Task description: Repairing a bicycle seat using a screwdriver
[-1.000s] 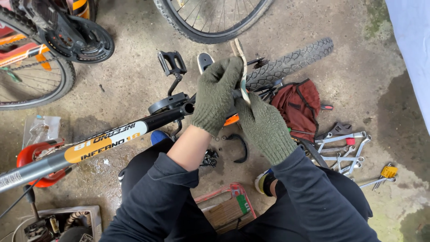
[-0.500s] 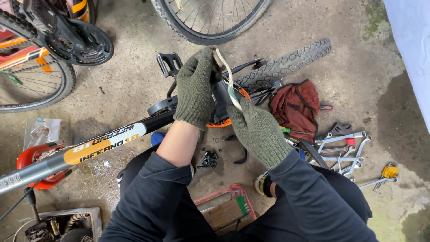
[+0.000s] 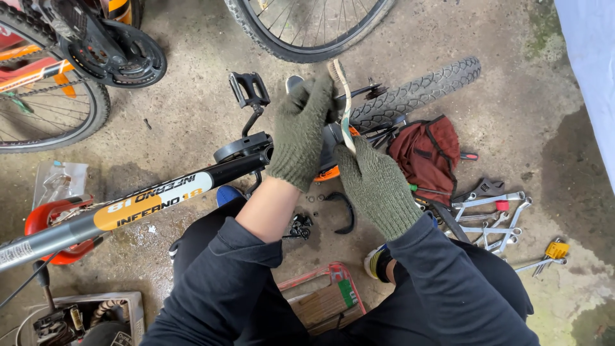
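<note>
Your left hand (image 3: 301, 131) has slid up the pale strip (image 3: 344, 109) and now grips it near the top end, higher than before. Your right hand (image 3: 378, 186) has dropped lower and pinches the bottom part. The strip now stands almost straight up, pulled tight between your two hands.

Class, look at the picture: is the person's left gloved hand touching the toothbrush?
Touching. The head view shows the left hand closed around the toothbrush near its bristle end, no gap visible.
</note>
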